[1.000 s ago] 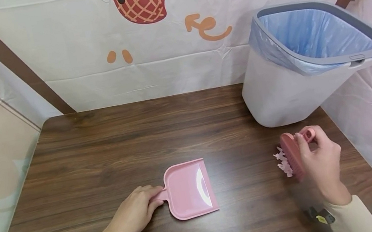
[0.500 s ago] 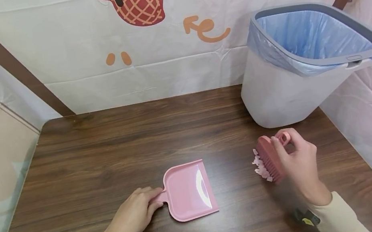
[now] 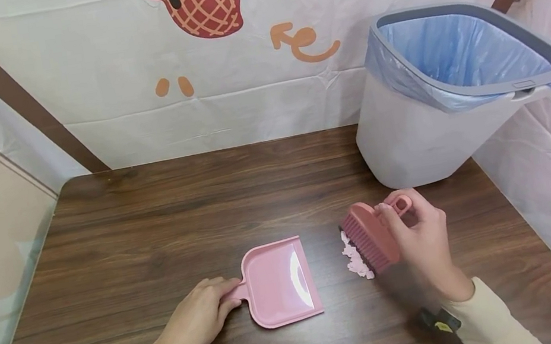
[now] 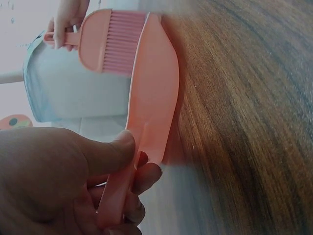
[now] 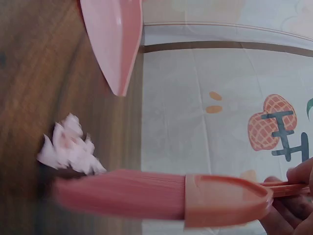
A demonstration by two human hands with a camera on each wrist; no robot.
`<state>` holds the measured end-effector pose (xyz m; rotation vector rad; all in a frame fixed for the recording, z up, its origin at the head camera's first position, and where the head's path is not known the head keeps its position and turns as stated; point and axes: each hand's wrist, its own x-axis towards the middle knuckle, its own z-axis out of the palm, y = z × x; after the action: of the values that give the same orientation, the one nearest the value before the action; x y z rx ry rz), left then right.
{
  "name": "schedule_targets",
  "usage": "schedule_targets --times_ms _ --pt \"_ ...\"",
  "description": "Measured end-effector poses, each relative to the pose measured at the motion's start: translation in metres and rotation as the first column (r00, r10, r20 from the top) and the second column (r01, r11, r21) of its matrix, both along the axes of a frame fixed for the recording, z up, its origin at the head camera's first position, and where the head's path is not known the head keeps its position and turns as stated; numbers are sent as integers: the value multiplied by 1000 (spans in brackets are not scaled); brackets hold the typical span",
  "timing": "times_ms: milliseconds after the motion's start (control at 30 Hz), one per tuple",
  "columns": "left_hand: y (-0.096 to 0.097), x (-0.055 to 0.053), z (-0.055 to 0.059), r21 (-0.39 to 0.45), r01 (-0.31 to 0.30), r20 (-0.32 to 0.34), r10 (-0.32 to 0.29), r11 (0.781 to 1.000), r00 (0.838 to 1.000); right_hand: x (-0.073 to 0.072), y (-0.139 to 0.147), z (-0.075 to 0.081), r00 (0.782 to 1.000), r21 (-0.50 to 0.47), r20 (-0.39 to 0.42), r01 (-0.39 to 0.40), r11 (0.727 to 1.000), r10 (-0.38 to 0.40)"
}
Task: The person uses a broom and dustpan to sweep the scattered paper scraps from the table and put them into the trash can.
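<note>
My left hand grips the short handle of a pink dustpan, which lies on the wooden table with its straight lip facing right. In the left wrist view, thumb and fingers wrap that handle. To the right, my right hand pinches the handle of a small pink hand brush, its bristles angled down to the left. Small pale pink paper scraps lie in a little heap along the bristle tips, a short gap from the dustpan's lip. The right wrist view shows the scraps just beside the bristles.
A whitish trash bin with a grey rim and a blue liner stands at the table's back right, behind my right hand. A printed white cloth hangs along the back edge of the brown table.
My right hand has moved left with the brush, and the paper scraps have slid left ahead of the bristles toward the dustpan. My left hand and the dustpan stay in place.
</note>
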<state>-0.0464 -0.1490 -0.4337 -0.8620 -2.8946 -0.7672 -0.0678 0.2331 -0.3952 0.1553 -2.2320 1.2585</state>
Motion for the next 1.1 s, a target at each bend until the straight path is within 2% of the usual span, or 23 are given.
schedule_targets --times_ms 100,167,300,433,567,767,867,1033,1100 --pt "0 0 -1 4 3 -6 -3 1000 1000 -8 4 4 994 11 -31 -104 995 104" --pt "0 -1 -1 3 8 -8 -8 1000 1000 -16 8 6 979 25 -48 -199 980 200" --pt "0 -1 -2 -3 11 0 -11 1000 1000 -29 13 4 933 95 -58 -349 932 355" --pt "0 -1 -1 -10 -2 10 2 1000 1000 -35 15 -2 892 174 -44 -437 882 451" --pt "1 -1 0 -14 -6 11 6 1000 1000 -35 17 -6 843 204 -10 -525 826 538" --pt "0 -1 0 -13 5 5 -5 1000 1000 -28 25 -3 785 215 31 -609 763 618" --pt "0 -1 0 -16 6 7 -6 1000 1000 -24 29 0 766 195 47 -636 746 641" --pt "0 -1 0 -21 -1 16 1 1000 1000 -20 35 9 741 128 12 -667 734 671" --pt "1 -1 0 -23 -2 17 3 1000 1000 -19 39 15 719 105 9 -692 714 695"
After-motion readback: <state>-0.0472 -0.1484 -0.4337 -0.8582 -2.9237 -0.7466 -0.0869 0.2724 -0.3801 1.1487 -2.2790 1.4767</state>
